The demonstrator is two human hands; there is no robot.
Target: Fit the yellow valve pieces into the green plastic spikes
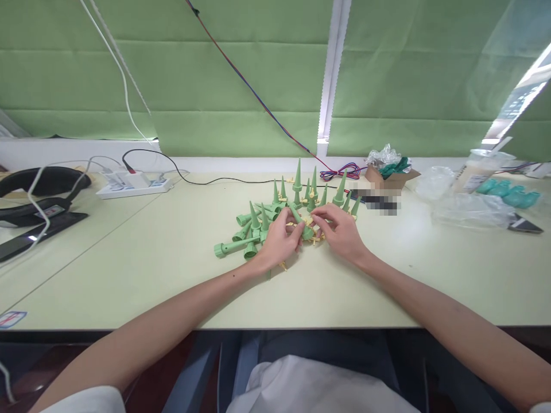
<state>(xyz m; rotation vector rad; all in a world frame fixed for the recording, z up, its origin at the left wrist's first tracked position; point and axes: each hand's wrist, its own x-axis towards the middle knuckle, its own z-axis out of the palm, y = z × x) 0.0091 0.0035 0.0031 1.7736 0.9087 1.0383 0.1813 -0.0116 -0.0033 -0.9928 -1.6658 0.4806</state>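
Note:
My left hand [282, 238] is closed round a green plastic watering spike [307, 233], which lies tilted with its pointed end toward the upper left. Close on its right, my right hand [340, 229] pinches a small yellow plastic valve [308, 220] at the spike; whether the valve sits in it I cannot tell. Several more green spikes lie on their sides left of my left hand, among them one long green spike [236, 245]. Behind both hands, other spikes stand upright, such as a tall green spike [297, 179]. Small yellow pieces lie under and between my hands, partly hidden.
A white power strip [133, 186] and black headphones [47, 183] lie on the table [142, 252] at the left. At the back right are a small cardboard box [390, 179], a plastic cup [473, 171] and teal pieces [516, 194]. Cables run along the back.

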